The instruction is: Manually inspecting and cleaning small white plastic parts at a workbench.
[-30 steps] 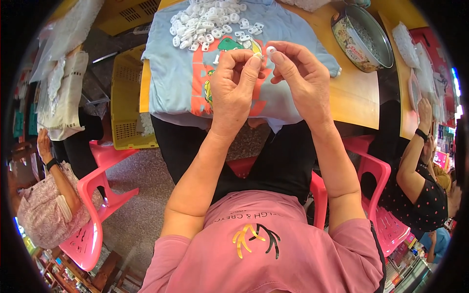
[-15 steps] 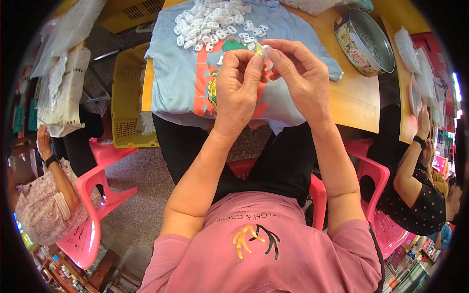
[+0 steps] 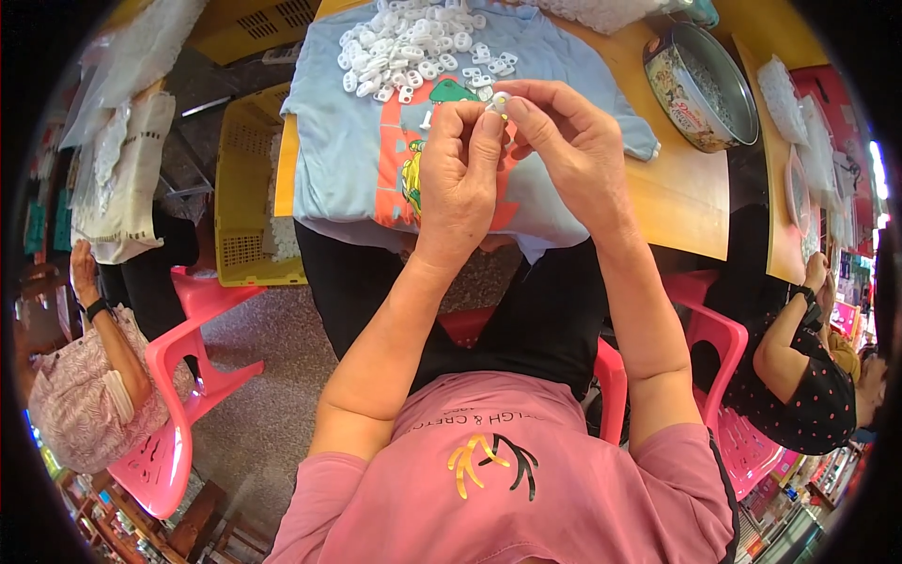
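Note:
A small white plastic piece (image 3: 499,100) is pinched between the fingertips of both my hands, over the printed front of a light blue T-shirt (image 3: 334,183). My left hand (image 3: 456,183) is closed, thumb against bent fingers, on its left side. My right hand (image 3: 578,160) grips the piece from the right with thumb and forefinger. Beyond my hands lies a heap of small white plastic pieces (image 3: 399,47), many with two holes. Several pieces sit apart from the heap near my fingertips. A tiny white peg-like part (image 3: 426,121) rests on the shirt beside my left hand.
An oval tin (image 3: 691,103) with small clear bits inside stands on the wooden table (image 3: 686,197) at right. A yellow plastic crate (image 3: 246,258) is at the left. People sit on both sides, near pink chairs (image 3: 178,376). Plastic bags (image 3: 785,94) lie at the far right.
My hands have shifted slightly left, and the white piece has turned a little between my fingertips. At the right, the neighbouring person's hand has come down.

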### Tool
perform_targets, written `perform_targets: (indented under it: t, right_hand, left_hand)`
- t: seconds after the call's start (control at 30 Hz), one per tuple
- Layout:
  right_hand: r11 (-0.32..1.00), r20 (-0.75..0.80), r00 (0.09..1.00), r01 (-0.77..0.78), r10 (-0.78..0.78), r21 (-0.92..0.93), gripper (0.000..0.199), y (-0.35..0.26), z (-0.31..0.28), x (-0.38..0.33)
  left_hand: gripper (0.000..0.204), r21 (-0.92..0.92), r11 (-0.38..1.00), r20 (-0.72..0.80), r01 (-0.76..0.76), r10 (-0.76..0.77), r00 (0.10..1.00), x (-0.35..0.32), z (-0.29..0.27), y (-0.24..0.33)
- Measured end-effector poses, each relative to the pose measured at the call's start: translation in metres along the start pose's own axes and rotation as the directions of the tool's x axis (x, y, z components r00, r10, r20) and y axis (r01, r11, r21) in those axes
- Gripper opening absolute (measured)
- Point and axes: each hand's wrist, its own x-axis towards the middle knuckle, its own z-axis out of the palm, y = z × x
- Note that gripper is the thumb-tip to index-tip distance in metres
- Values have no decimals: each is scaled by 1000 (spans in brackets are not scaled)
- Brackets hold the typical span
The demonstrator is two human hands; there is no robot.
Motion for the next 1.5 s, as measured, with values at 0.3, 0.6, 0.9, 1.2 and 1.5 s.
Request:
perform_targets:
  t: [0.3,0.6,0.9,1.2,1.5]
  right_hand:
    - [999,82,996,-36,34,23,24,-10,-7,1]
    - [982,96,991,-112,98,152,25,-8,-11,-1]
    - [977,113,989,-115,96,179,25,-12,-8,-2]
    - [967,128,988,-112,84,230,25,-17,-6,-4]
    - [928,178,977,-170,115,332,23,-15,-2,-9]
  left_hand:
    - [12,4,1000,21,-17,17,1000,-1,-1,-3]
    - [16,46,994,47,-102,100,994,-4,4,3]
    - [17,-4,993,46,-117,117,992,-5,1,-5]
    - [21,-105,984,39,-145,150,988,-3,2,-6]
    - [49,-101,988,183,-117,134,974,-3,-2,1]
